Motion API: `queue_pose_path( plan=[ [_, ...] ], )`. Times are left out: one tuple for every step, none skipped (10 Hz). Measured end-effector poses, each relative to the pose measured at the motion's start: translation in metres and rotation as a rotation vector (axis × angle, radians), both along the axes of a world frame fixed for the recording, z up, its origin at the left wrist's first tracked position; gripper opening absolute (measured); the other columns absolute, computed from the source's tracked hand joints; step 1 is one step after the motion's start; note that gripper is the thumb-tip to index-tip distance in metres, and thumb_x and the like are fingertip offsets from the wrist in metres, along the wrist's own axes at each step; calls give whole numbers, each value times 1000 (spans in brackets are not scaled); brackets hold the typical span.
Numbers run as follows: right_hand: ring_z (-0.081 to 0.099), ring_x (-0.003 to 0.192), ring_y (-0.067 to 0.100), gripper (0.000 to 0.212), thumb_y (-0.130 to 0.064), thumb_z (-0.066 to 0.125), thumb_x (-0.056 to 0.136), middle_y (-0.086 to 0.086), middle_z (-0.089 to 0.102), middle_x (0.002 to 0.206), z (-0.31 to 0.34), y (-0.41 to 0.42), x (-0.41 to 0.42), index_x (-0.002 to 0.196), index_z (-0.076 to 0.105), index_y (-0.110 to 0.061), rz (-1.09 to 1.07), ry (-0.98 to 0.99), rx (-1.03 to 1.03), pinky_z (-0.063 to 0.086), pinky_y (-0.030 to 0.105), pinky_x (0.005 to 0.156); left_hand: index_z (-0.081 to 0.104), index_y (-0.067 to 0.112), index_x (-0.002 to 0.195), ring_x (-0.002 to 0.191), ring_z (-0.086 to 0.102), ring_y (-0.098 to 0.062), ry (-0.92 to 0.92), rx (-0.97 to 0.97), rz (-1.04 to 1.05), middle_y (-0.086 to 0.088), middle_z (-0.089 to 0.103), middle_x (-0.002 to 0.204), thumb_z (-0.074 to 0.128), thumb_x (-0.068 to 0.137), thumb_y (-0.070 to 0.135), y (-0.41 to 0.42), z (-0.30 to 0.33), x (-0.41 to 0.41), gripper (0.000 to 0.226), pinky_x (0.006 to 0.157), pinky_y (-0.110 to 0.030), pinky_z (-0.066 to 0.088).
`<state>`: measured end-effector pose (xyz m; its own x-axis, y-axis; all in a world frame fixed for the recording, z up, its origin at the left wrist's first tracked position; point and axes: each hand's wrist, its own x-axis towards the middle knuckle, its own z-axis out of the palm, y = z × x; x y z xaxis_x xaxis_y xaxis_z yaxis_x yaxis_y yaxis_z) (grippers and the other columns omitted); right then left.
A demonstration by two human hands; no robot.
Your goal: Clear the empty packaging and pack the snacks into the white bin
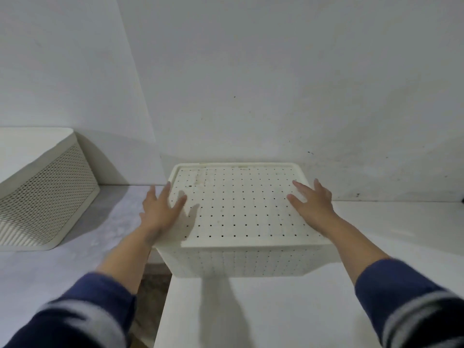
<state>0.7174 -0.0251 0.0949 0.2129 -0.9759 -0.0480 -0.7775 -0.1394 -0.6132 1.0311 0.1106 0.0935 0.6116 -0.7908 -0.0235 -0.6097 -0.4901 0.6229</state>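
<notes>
1. Blue sleeves with grey stripes (82, 312) filled the foreground as 2 bare forearms stretched toward a lidded white bin (238, 259) standing on a white tabletop (288, 310) close to the wall (276, 71).
2. Left hand (160, 209) lay at the left edge of the perforated lid (238, 209), fingers spread and straight, gripping nothing.
3. Right hand (311, 204) rested flat on the lid's right side, fingers likewise extended and released.
4. Rigid moulded plastic suggested the bin would be stiff and light, its smooth surface somewhat slippery; the raised rim at both side edges looked the surest hold for lifting the lid.
5. Contents stayed hidden beneath the closed lid; no snacks or packaging were visible.
6. To the left, well apart, sat a second perforated container (42, 197).
</notes>
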Motion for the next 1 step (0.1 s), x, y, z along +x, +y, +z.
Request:
queue_pose_path(
  plan=[
    [30,136,27,38,-41,49,93,1,39,146,-22,60,-27,129,55,-31,31,-170,-387,22,29,113,31,26,146,147,7,-21,-72,-352,10,-1,8,160,39,96,46,65,-23,-15,55,116,-43,16]
  ],
)
